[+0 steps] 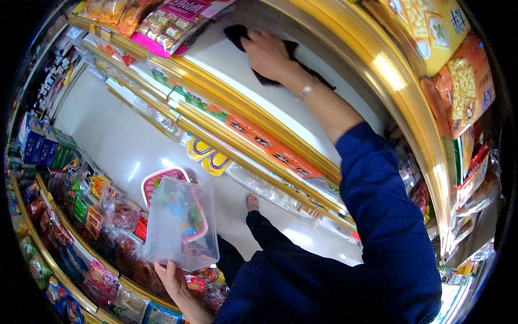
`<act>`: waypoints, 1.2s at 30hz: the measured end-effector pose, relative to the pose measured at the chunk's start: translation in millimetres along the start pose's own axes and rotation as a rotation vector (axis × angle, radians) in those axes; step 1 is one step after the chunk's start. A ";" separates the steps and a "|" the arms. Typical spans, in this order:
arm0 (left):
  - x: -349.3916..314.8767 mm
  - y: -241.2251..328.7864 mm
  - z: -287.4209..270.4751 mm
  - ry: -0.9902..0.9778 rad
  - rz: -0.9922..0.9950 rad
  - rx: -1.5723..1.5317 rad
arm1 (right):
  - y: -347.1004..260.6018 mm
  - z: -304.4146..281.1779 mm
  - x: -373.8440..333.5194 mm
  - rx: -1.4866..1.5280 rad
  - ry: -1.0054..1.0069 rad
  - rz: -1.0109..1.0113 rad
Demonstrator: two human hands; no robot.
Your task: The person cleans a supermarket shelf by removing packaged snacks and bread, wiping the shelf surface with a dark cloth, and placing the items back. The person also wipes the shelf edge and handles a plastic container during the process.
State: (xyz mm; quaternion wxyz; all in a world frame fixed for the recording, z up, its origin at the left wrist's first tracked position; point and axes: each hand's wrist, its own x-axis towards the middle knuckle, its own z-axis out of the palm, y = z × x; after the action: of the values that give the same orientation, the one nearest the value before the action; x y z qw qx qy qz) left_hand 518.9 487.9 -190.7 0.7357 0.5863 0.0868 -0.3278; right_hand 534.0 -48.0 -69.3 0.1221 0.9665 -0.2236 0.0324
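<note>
My right hand [266,55] presses a dark cloth [236,35] onto a white shelf board [288,110] with gold trim, toward the top of the view. The fingers are bent over the cloth, and its loose end trails to the right under my wrist. Low on the left, my left hand [171,281] grips the edge of a translucent plastic box [170,216]. Through the box's walls I see only blurred colours, so I cannot tell whether anything lies inside it. Packaged snacks in a pink bag [167,29] lie on the shelf left of the cloth.
Behind the box a pink basket [147,189] stands on the pale floor [102,127]. Orange boxes [264,141] line a lower shelf tier. Cracker packs [464,86] fill the upper right shelf. Bagged snacks [102,286] crowd the shelves at lower left.
</note>
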 end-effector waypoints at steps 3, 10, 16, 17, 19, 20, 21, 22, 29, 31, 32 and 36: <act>0.1 5.1 -8.3 0.024 -0.049 0.110 | 21.8 -9.9 -78.7 0.024 0.005 0.071; 6.7 8.1 -0.2 -0.118 -0.016 -0.042 | 217.4 23.0 -206.9 0.192 0.038 0.375; 6.6 -2.8 -0.3 -0.068 -0.068 -0.001 | 268.2 65.4 -226.1 0.149 0.002 0.691; 6.5 -11.4 -4.8 -0.055 -0.074 -0.015 | 259.2 69.8 -213.5 0.193 0.010 0.708; 3.9 -8.6 -1.3 -0.014 -0.110 0.030 | 231.2 64.3 -173.7 0.226 -0.066 0.754; 6.4 -14.3 -3.8 -0.033 -0.108 0.021 | 225.2 66.0 -154.5 0.206 -0.017 0.707; 9.3 -22.6 -10.6 -0.050 -0.104 0.010 | 216.4 69.3 -134.7 0.187 0.031 0.655; 10.6 -27.4 -13.4 -0.064 -0.098 -0.001 | 206.4 72.9 -114.3 0.171 0.080 0.601; 5.2 -19.5 7.1 -0.084 -0.094 -0.011 | 170.5 77.6 -20.6 0.228 0.121 0.223; 2.3 -17.6 10.2 -0.077 -0.062 -0.048 | 186.3 79.8 -60.1 0.192 0.117 0.151; 0.4 -16.6 10.7 -0.077 -0.048 -0.068 | 195.1 73.5 -88.9 0.170 0.115 0.116; -1.9 -16.9 -6.7 -0.022 -0.048 -0.097 | 209.6 42.4 -202.8 -0.017 0.080 0.290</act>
State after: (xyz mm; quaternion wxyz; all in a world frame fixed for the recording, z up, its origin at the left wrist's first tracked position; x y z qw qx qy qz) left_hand 509.3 493.1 -205.3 0.7561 0.5439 0.1084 -0.3474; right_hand 259.9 -155.0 -87.7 0.1332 0.9209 -0.3560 0.0862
